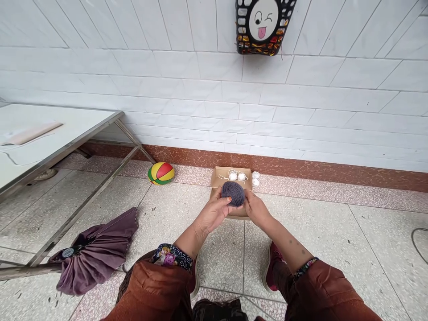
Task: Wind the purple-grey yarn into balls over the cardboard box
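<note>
A dark grey ball of yarn (233,193) is held up in front of me, above an open cardboard box on the floor. My left hand (216,209) is wrapped round its left side and underside, with the thumb lying across the front. At the ball's right edge, my right hand (257,207) is closed with its fingertips against the yarn; part of them is hidden. The cardboard box (217,172) holds white balls of yarn (233,175) with a loose strand. Two more white yarn balls (256,179) rest just right of the box.
A striped ball (161,173) lies near the leg of a metal-framed table (100,117) on the left. A folded purple umbrella (96,258) leans by the table's lower bar. High on the tiled wall hangs a black basket (241,26). A dark cable (414,243) shows far right.
</note>
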A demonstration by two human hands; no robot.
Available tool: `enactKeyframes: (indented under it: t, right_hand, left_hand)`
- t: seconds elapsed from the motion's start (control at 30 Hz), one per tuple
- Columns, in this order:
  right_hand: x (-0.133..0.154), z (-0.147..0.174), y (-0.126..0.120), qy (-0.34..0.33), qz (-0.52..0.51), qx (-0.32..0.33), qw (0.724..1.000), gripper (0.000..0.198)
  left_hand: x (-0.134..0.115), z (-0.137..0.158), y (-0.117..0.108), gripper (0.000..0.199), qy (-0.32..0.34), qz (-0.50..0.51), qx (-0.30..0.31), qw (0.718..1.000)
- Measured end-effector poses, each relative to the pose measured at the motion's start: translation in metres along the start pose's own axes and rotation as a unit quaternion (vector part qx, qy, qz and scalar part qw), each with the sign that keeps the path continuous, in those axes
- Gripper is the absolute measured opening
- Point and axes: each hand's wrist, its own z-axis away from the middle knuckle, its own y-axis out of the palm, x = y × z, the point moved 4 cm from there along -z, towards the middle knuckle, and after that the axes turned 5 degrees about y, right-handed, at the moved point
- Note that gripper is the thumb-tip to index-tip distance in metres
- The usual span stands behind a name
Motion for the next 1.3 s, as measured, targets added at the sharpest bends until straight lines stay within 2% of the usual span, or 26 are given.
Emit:
enactKeyframes:
  t: [0.13, 0.3, 0.47, 0.53, 0.63, 0.73, 0.93, 1.0, 1.17, 1.3]
  right_hand:
    - [0.008, 0.003, 0.003, -0.023, 0.003, 0.051, 0.998, 0.019]
    - [0.028, 0.010, -0.003, -0.143, -0.029, 0.083, 0.986, 0.019]
    - [0.051, 0.017, -0.010, -0.232, -0.015, 0.110, 0.966, 0.018]
    - [0.056, 0.016, -0.015, -0.247, -0.022, 0.094, 0.964, 0.019]
    - [0.053, 0.010, -0.023, -0.236, -0.047, 0.021, 0.970, 0.020]
    - [0.043, 0.002, -0.028, -0.221, -0.057, -0.040, 0.973, 0.021]
    - [0.026, -0.005, -0.031, -0.194, -0.069, -0.085, 0.975, 0.020]
    - [0.024, -0.005, -0.032, -0.180, -0.080, -0.098, 0.975, 0.019]
    - [0.021, -0.004, -0.036, -0.168, -0.101, -0.119, 0.973, 0.019]
    - [0.007, -0.012, -0.039, -0.123, -0.116, -0.148, 0.975, 0.019]
  left_hand:
    - [-0.009, -0.004, -0.013, 0.052, 0.039, -0.060, -0.049, 0.996]
    - [-0.016, -0.009, -0.029, 0.056, 0.101, -0.170, -0.111, 0.974]
    - [-0.013, -0.007, -0.029, 0.057, 0.097, -0.242, -0.131, 0.956]
    - [-0.012, -0.006, -0.027, 0.056, 0.090, -0.264, -0.131, 0.951]
    - [-0.010, -0.004, -0.024, 0.055, 0.060, -0.270, -0.108, 0.955]
    - [-0.005, -0.001, -0.022, 0.052, 0.015, -0.272, -0.053, 0.961]
    - [0.010, 0.005, -0.012, 0.053, -0.034, -0.248, 0.073, 0.965]
    - [0.014, 0.005, -0.008, 0.054, -0.035, -0.232, 0.083, 0.969]
    - [0.014, 0.003, -0.003, 0.053, -0.024, -0.272, 0.046, 0.961]
    - [0.013, 0.005, 0.001, 0.060, -0.020, -0.233, 0.098, 0.967]
